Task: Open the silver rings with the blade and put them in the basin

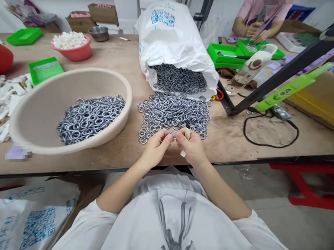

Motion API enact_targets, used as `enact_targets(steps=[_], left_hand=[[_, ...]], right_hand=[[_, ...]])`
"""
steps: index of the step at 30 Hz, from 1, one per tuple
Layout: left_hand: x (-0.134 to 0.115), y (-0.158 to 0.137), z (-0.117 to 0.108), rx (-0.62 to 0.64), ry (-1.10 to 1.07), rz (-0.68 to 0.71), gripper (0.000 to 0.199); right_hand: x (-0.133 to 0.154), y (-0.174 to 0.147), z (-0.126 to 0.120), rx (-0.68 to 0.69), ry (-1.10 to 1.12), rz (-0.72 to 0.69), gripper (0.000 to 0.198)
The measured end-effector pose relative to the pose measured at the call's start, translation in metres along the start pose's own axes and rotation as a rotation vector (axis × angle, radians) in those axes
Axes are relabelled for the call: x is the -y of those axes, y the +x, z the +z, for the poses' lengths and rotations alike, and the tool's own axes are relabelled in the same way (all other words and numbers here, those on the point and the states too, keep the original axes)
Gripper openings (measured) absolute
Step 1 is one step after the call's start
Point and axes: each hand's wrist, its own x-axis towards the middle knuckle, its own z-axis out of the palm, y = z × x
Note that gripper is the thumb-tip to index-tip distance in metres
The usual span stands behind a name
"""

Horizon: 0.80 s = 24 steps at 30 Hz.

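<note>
A single grey ring (173, 132) is pinched between the fingertips of my left hand (157, 146) and my right hand (192, 144), just above the table's front part. My right hand also grips a slim pale-handled tool (187, 133) with a dark tip; its white lower end sticks out under the palm. Its exact kind is hidden by the fingers. Right behind my hands lies a loose pile of grey rings (174, 111), spilling from the mouth of a big white bag (173, 39). To the left, a wide beige basin (35, 120) holds a heap of similar rings.
White pieces (3, 100) lie at far left, near green trays (46, 71) and a red bowl (76, 53). A black metal bar (278, 70) slants over the right side, with a black cable (271, 145) beneath. Another person (259, 19) works at back right.
</note>
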Motion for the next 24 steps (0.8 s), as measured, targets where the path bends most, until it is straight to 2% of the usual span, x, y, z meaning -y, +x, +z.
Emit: enact_targets(steps=[3, 7, 11, 14, 17, 22, 24], left_hand=[[-0.001, 0.002, 0.000, 0.026, -0.015, -0.033, 0.035], [-0.006, 0.005, 0.004, 0.089, -0.229, -0.172, 0.042], [-0.011, 0.003, 0.014, 0.016, -0.393, -0.226, 0.039], [-0.013, 0.001, 0.020, -0.013, -0.507, -0.266, 0.032], [-0.015, 0.000, 0.020, -0.029, -0.552, -0.272, 0.029], [-0.017, -0.001, 0.017, -0.055, -0.547, -0.290, 0.030], [-0.016, -0.002, 0.017, -0.066, -0.553, -0.298, 0.030]], right_hand=[[0.002, 0.004, 0.000, 0.046, -0.019, -0.005, 0.050], [0.004, 0.005, 0.002, 0.117, -0.021, -0.011, 0.050], [0.004, 0.003, 0.001, 0.206, 0.008, 0.005, 0.044], [0.004, 0.003, -0.006, 0.143, -0.056, -0.067, 0.045], [0.010, 0.000, -0.013, 0.125, -0.265, -0.216, 0.054], [0.022, -0.016, -0.015, 0.181, -0.829, -0.426, 0.042], [0.023, -0.020, -0.014, 0.173, -0.958, -0.489, 0.042]])
